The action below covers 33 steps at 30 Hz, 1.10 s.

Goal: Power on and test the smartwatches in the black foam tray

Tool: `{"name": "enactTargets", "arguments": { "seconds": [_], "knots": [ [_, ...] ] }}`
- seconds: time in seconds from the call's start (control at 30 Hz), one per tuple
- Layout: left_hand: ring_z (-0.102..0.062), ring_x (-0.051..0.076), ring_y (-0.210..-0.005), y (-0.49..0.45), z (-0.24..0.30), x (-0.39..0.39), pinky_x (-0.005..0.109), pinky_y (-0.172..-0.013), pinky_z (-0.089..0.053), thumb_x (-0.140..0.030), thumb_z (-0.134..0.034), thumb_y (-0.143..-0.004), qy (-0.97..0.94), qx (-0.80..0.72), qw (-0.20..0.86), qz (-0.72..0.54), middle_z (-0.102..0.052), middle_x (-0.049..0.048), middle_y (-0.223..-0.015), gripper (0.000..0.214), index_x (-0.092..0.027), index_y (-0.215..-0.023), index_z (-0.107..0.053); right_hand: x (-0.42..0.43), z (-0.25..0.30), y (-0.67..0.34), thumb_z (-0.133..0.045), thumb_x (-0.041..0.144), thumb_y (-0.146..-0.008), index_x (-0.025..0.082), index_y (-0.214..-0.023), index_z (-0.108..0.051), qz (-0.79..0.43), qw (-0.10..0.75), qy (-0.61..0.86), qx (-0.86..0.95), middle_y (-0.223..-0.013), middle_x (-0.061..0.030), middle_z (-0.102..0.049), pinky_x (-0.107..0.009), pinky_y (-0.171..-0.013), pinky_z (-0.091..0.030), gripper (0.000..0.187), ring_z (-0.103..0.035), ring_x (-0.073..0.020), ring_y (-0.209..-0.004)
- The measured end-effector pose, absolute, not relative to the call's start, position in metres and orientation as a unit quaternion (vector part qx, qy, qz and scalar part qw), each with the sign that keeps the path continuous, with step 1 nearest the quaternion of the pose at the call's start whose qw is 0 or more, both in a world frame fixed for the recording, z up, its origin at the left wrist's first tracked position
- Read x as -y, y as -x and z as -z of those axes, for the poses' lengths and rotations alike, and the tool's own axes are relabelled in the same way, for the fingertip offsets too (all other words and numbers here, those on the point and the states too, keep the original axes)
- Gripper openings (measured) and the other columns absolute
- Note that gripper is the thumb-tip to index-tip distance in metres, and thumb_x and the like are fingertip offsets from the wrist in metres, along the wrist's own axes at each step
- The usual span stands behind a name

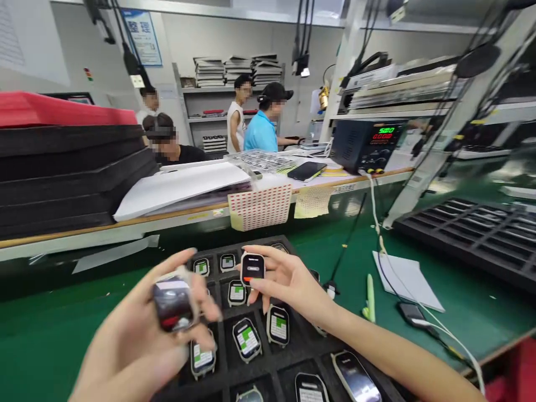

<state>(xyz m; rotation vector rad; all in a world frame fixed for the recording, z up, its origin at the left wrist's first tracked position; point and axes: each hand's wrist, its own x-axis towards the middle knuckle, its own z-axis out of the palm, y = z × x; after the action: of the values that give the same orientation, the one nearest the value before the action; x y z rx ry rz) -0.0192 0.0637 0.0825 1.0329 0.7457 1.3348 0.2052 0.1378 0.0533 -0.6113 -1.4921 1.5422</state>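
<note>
Holding watches (252, 267): left hand (138, 340), right hand (293, 285); power supply (355, 146) reads 580.

I look across a green-topped counter (50, 335) to a second, wood-edged counter (167, 215) that runs left to right. On its left end sits a stack of black foam trays (62, 178) with a red one (54, 109) on top. Beyond it are several people, one in a blue shirt (260, 131), near a grey shelf unit (196, 106) loaded with stacked trays (237, 68). The back wall (201, 39) is pale and carries a blue poster (143, 36). On the right, a power supply (368, 145) shows lit digits beneath a metal rack (410, 89). Black cables (304, 28) hang from overhead, and the light is bright and even.
</note>
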Motion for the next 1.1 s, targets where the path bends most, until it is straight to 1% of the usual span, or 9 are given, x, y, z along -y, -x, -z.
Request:
{"name": "enactTargets", "arguments": {
  "seconds": [0.07,0.13,0.2,0.37,0.5,0.73,0.83,0.97,1.1],
  "knots": [
    [-0.063,0.023,-0.084,0.004,-0.088,-0.072,0.028,-0.064,-0.055,-0.019,-0.077,-0.071,-0.434,-0.339,0.622,-0.557,-0.063,0.0075,-0.096,0.068,-0.023,-0.132,-0.049,-0.135,-0.052,-0.206,-0.069,0.022,-0.083,0.020,-0.130,-0.047,-0.618,0.426,0.253,0.611,-0.096,-0.0062,-0.064,-0.019,-0.049,-0.054,0.052,-0.068,-0.0163,-0.072],
    [-0.062,0.018,-0.077,-0.009,-0.083,-0.084,0.026,-0.064,-0.055,-0.016,-0.072,-0.076,-0.439,-0.344,0.636,-0.534,-0.064,0.0073,-0.092,0.059,-0.020,-0.131,-0.049,-0.133,-0.052,-0.206,-0.068,0.023,-0.084,0.020,-0.131,-0.046,-0.623,0.413,0.254,0.615,-0.100,-0.0077,-0.064,-0.020,-0.050,-0.054,0.052,-0.067,-0.0164,-0.074],
    [-0.061,0.015,-0.071,-0.017,-0.071,-0.094,0.027,-0.066,-0.055,-0.015,-0.070,-0.078,-0.452,-0.331,0.643,-0.522,-0.064,0.0066,-0.091,0.057,-0.020,-0.131,-0.048,-0.132,-0.050,-0.207,-0.068,0.024,-0.083,0.020,-0.131,-0.047,-0.627,0.407,0.254,0.614,-0.102,-0.0084,-0.064,-0.020,-0.051,-0.054,0.052,-0.067,-0.0160,-0.074],
    [-0.062,0.019,-0.082,-0.016,-0.043,-0.100,0.034,-0.076,-0.056,-0.015,-0.069,-0.080,-0.488,-0.298,0.628,-0.528,-0.064,0.0086,-0.098,0.057,-0.022,-0.132,-0.047,-0.135,-0.048,-0.208,-0.066,0.022,-0.084,0.020,-0.127,-0.050,-0.606,0.406,0.285,0.622,-0.097,-0.0072,-0.065,-0.019,-0.047,-0.052,0.047,-0.066,-0.0150,-0.067],
    [-0.062,0.022,-0.088,-0.014,-0.038,-0.101,0.035,-0.076,-0.056,-0.017,-0.068,-0.080,-0.500,-0.278,0.620,-0.536,-0.063,0.0087,-0.099,0.056,-0.023,-0.132,-0.048,-0.136,-0.050,-0.207,-0.065,0.026,-0.086,0.018,-0.120,-0.056,-0.569,0.422,0.325,0.627,-0.091,-0.0055,-0.065,-0.017,-0.041,-0.047,0.036,-0.062,-0.0107,-0.055],
    [-0.061,0.023,-0.091,-0.012,-0.039,-0.103,0.037,-0.076,-0.056,-0.018,-0.063,-0.084,-0.501,-0.262,0.633,-0.528,-0.063,0.0093,-0.099,0.053,-0.022,-0.134,-0.046,-0.135,-0.049,-0.206,-0.066,0.032,-0.085,0.018,-0.113,-0.060,-0.544,0.418,0.360,0.632,-0.080,-0.0033,-0.065,-0.017,-0.036,-0.042,0.032,-0.057,-0.0089,-0.046],
    [-0.061,0.023,-0.092,-0.012,-0.040,-0.101,0.036,-0.075,-0.056,-0.019,-0.059,-0.088,-0.489,-0.265,0.640,-0.530,-0.063,0.0089,-0.098,0.049,-0.022,-0.134,-0.046,-0.134,-0.050,-0.206,-0.064,0.033,-0.086,0.018,-0.114,-0.060,-0.546,0.401,0.357,0.643,-0.079,-0.0036,-0.065,-0.017,-0.037,-0.042,0.032,-0.058,-0.0097,-0.047],
    [-0.062,0.023,-0.090,-0.013,-0.041,-0.100,0.036,-0.072,-0.057,-0.025,-0.059,-0.088,-0.481,-0.275,0.640,-0.532,-0.063,0.0088,-0.095,0.049,-0.022,-0.136,-0.045,-0.131,-0.053,-0.206,-0.062,0.030,-0.087,0.019,-0.119,-0.058,-0.566,0.382,0.336,0.649,-0.083,-0.0043,-0.065,-0.017,-0.039,-0.045,0.034,-0.059,-0.0107,-0.051],
    [-0.062,0.022,-0.087,-0.011,-0.040,-0.101,0.033,-0.068,-0.057,-0.026,-0.060,-0.088,-0.480,-0.279,0.632,-0.541,-0.064,0.0085,-0.094,0.049,-0.022,-0.135,-0.046,-0.130,-0.051,-0.208,-0.065,0.023,-0.084,0.021,-0.128,-0.052,-0.601,0.379,0.294,0.639,-0.098,-0.0076,-0.066,-0.021,-0.046,-0.052,0.046,-0.066,-0.0171,-0.070]
  ]
}}
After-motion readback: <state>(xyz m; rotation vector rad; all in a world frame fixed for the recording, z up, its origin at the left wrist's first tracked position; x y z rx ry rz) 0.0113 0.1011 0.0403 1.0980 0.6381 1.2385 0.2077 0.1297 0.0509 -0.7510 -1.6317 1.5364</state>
